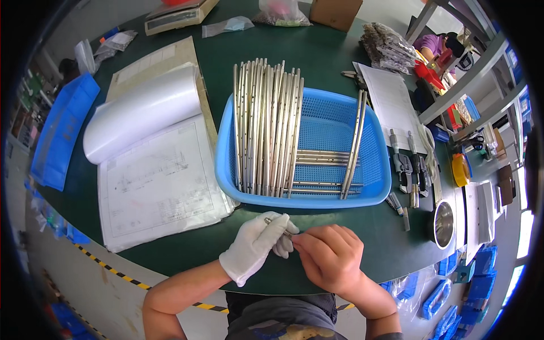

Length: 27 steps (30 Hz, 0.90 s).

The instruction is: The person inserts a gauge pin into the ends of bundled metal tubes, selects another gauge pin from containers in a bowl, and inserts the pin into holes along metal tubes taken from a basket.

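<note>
1. Gloved left hand and bare right hand meet at the table's near edge, both pinching a small metal part
2. Beyond: blue basket holding long metal strips
3. Left: open drawing book

The small silvery metal piece pinched between the white-gloved left hand and the bare right hand is mostly covered by fingers; its shape cannot be told. At twelve o'clock, the brown cardboard box is cut off by the edge.
</note>
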Motion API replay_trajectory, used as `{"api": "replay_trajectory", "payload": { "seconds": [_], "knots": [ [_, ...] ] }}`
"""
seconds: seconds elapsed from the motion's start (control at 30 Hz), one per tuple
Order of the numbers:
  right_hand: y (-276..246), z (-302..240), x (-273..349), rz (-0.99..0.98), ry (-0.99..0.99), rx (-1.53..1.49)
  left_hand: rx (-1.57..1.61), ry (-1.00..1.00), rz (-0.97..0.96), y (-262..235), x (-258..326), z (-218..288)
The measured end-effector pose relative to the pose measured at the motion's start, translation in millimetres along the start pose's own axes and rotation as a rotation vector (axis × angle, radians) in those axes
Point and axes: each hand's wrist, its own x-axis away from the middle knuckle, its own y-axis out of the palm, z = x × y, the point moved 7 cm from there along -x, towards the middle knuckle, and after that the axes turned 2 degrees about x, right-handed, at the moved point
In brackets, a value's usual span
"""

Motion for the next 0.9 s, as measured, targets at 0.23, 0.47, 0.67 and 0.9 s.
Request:
{"api": "replay_trajectory", "payload": {
  "seconds": [0.23, 0.47, 0.67, 0.9],
  "knots": [
    [8, 7, 5, -0.019, -0.030, 0.016, -0.090, -0.009, 0.022, -1, -1, -2],
    [-14, 4, 7, 0.081, -0.154, 0.027, -0.203, 0.013, 0.113, 0, -4, -2],
    [-93, 47, 13, 0.550, -0.085, 0.036, -0.266, 0.309, 0.342, -1, 20, 65],
    [-103, 121, 55, 0.696, 0.281, -0.065, -0.267, 0.788, 0.551, 43, -42, 201]
  ]
}}
